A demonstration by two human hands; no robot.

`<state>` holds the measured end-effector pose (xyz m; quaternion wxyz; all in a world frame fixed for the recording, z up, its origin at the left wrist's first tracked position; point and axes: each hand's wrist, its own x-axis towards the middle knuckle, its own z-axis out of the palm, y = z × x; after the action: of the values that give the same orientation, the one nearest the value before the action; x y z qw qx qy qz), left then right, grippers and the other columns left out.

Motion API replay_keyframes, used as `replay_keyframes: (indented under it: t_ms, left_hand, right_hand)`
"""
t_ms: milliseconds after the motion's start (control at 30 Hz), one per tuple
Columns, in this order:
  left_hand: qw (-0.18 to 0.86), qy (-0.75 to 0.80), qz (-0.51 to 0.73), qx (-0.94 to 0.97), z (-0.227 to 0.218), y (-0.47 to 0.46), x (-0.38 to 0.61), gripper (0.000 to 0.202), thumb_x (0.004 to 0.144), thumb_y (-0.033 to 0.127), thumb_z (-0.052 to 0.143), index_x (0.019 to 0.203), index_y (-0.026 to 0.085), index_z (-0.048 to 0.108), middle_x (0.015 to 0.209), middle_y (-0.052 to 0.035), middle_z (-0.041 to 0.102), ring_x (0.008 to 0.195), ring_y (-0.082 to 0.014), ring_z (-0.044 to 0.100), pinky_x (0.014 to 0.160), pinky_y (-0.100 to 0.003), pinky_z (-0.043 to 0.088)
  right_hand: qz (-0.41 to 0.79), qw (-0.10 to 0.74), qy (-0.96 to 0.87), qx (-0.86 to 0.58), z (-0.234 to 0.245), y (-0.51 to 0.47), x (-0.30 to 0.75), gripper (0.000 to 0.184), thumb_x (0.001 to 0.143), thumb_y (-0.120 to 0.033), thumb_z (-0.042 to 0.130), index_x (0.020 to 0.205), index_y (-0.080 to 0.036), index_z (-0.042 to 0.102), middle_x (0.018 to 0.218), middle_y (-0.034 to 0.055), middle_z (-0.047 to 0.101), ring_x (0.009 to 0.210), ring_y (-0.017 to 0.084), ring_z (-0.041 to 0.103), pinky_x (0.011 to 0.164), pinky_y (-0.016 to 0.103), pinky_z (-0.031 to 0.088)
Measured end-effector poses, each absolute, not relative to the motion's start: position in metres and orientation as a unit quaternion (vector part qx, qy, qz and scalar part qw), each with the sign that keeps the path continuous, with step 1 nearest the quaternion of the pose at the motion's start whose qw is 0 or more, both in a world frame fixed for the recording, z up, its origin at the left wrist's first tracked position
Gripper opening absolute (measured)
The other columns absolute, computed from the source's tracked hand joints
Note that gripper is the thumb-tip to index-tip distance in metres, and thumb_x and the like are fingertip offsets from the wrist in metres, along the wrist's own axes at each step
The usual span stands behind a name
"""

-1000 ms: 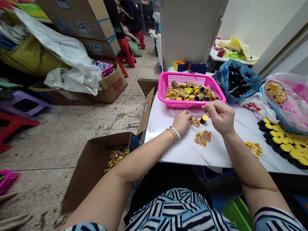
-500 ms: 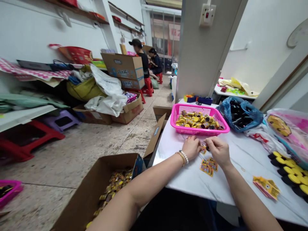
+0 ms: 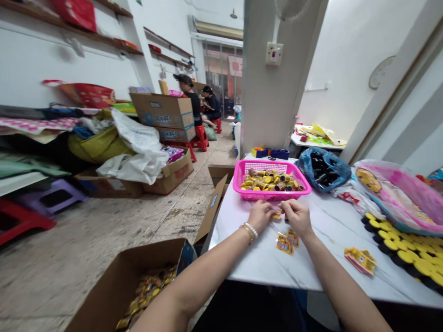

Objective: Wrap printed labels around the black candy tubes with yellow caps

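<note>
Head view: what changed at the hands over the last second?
Both hands moved inward and now meet just in front of the pink plastic basket: the left hand and right hand are close together, with a small yellow label between their fingers. The head view also tilted up, showing more of the room. The two labels on the white table and the basket stayed put.

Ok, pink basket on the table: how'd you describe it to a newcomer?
Find the white table beside the square pillar. Just beyond the person's left hand and right hand sits a pink plastic basket, heaped with small yellow-and-black containers. It's the only basket on the table, with a blue plastic bag on its right.
</note>
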<state>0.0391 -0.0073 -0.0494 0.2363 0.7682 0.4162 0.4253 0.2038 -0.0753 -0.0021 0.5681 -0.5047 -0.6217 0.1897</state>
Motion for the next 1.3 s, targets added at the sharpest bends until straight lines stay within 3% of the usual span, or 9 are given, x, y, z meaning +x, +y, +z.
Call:
replay_keyframes:
  t_ms: [133,233,367,667,800,933,1033,1167,1300]
  left_hand:
    - [0.225,0.397,0.534,0.712,-0.035,-0.007,0.016,0.013,0.093,0.024,0.069,0.085,0.018,0.077,0.091,-0.0064,0.069,0.086,-0.0178,0.067,0.080,-0.031,0.056]
    - [0.211,0.364,0.577,0.699,-0.025,-0.014,0.008,0.014,0.094,0.031,0.071,0.087,0.021,0.078,0.094,-0.0062,0.073,0.089,-0.0188,0.068,0.081,-0.031,0.057]
    - [0.199,0.357,0.593,0.694,-0.020,-0.026,0.008,0.013,0.094,0.033,0.073,0.091,0.022,0.079,0.099,-0.0067,0.074,0.094,-0.0194,0.070,0.083,-0.032,0.058]
    - [0.183,0.312,0.615,0.700,-0.017,-0.045,0.018,0.006,0.087,0.021,0.079,0.093,0.020,0.079,0.099,-0.0071,0.073,0.094,-0.0181,0.071,0.083,-0.032,0.060]
    - [0.261,0.312,0.636,0.656,-0.015,-0.051,0.021,0.030,0.086,0.024,0.079,0.116,0.020,0.074,0.119,-0.0089,0.067,0.082,-0.0119,0.070,0.075,-0.026,0.060]
    - [0.336,0.331,0.639,0.608,-0.013,-0.051,0.015,0.017,0.091,0.032,0.075,0.100,0.018,0.074,0.093,-0.0048,0.072,0.074,-0.0118,0.067,0.070,-0.024,0.056]
    - [0.414,0.331,0.608,0.591,-0.010,-0.052,0.012,0.021,0.092,0.038,0.074,0.092,0.017,0.075,0.076,-0.0020,0.070,0.066,-0.0118,0.064,0.066,-0.024,0.054]
    - [0.434,0.355,0.586,0.585,-0.007,-0.053,0.011,0.022,0.091,0.038,0.075,0.089,0.016,0.076,0.076,-0.0024,0.072,0.065,-0.0115,0.063,0.065,-0.024,0.052]
    - [0.398,0.374,0.581,0.604,-0.003,-0.054,0.008,0.019,0.092,0.034,0.074,0.093,0.017,0.081,0.087,-0.0057,0.076,0.077,-0.0142,0.066,0.075,-0.026,0.053]
  right_hand:
    - [0.172,0.565,-0.622,-0.514,0.004,-0.079,0.202,0.039,0.099,-0.051,0.062,0.079,-0.020,0.076,0.074,0.0045,0.073,0.068,0.018,0.066,0.067,0.030,0.053]
    - [0.160,0.556,-0.623,-0.527,0.004,-0.079,0.199,0.033,0.095,-0.051,0.067,0.102,-0.020,0.078,0.093,0.0073,0.078,0.078,0.020,0.070,0.073,0.031,0.056]
    - [0.178,0.508,-0.623,-0.567,-0.004,-0.079,0.196,0.053,0.089,-0.059,0.072,0.123,-0.017,0.070,0.102,0.0102,0.079,0.075,0.020,0.070,0.076,0.035,0.057]
    - [0.417,0.506,-0.545,-0.522,-0.008,-0.075,0.194,0.039,0.080,-0.057,0.076,0.084,-0.018,0.072,0.072,0.0017,0.072,0.052,0.011,0.055,0.049,0.024,0.043]
    - [0.419,0.543,-0.521,-0.508,-0.003,-0.075,0.201,0.037,0.080,-0.054,0.077,0.079,-0.020,0.066,0.060,-0.0027,0.064,0.045,0.008,0.044,0.044,0.023,0.033]
    - [0.395,0.558,-0.517,-0.515,-0.003,-0.075,0.200,0.040,0.087,-0.058,0.070,0.077,-0.022,0.059,0.057,-0.0048,0.058,0.045,0.008,0.045,0.044,0.022,0.033]
    - [0.351,0.546,-0.549,-0.526,-0.006,-0.075,0.197,0.038,0.090,-0.057,0.068,0.079,-0.022,0.060,0.058,-0.0047,0.057,0.049,0.009,0.047,0.047,0.023,0.038]
    - [0.317,0.530,-0.572,-0.541,-0.008,-0.076,0.196,0.036,0.093,-0.055,0.067,0.079,-0.021,0.062,0.061,-0.0036,0.059,0.052,0.011,0.050,0.052,0.025,0.040]
    - [0.299,0.514,-0.586,-0.551,-0.008,-0.077,0.197,0.034,0.095,-0.051,0.067,0.080,-0.021,0.063,0.062,-0.0034,0.059,0.054,0.011,0.050,0.055,0.026,0.041]
